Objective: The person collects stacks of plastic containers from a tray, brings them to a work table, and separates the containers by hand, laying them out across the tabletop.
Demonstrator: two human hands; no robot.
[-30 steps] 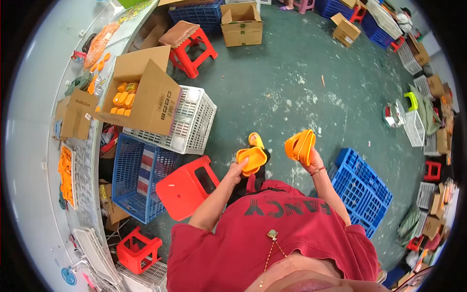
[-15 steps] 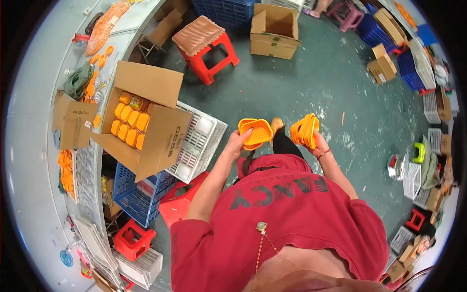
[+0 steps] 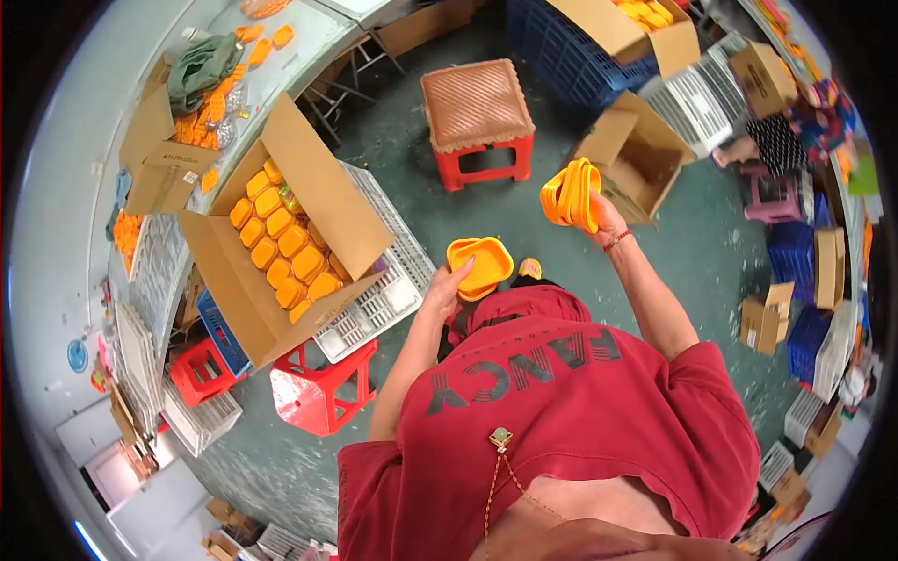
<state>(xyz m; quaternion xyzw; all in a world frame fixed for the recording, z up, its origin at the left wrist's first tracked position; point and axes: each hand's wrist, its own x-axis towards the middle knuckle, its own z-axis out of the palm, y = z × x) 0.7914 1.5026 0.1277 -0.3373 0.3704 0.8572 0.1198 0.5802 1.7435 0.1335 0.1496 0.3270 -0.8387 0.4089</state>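
My left hand [image 3: 447,292] grips a few shallow, rounded-rectangular orange plastic trays [image 3: 486,265], its thumb lying over the inside of the top one. Farther forward and to the right, my right hand [image 3: 606,221] is closed on a nested stack of similar orange trays [image 3: 571,194], turned on edge. The exact number in each stack cannot be told. To the left of my left hand stands an open cardboard box [image 3: 229,294] filled with orange-topped containers [image 3: 292,241]. It rests on a white plastic crate [image 3: 402,290].
Ahead is a red stool [image 3: 482,164] with a brown padded cover. An open cardboard carton [image 3: 655,173] sits beyond my right hand, near a blue crate [image 3: 561,65]. Another red stool [image 3: 323,388] stands at left, and a long table [image 3: 271,84] holds loose orange pieces.
My view has turned left, so the covered stool and carton appear farther right. My right hand has moved forward and away from my left, still holding its stack. The left hand keeps its trays.
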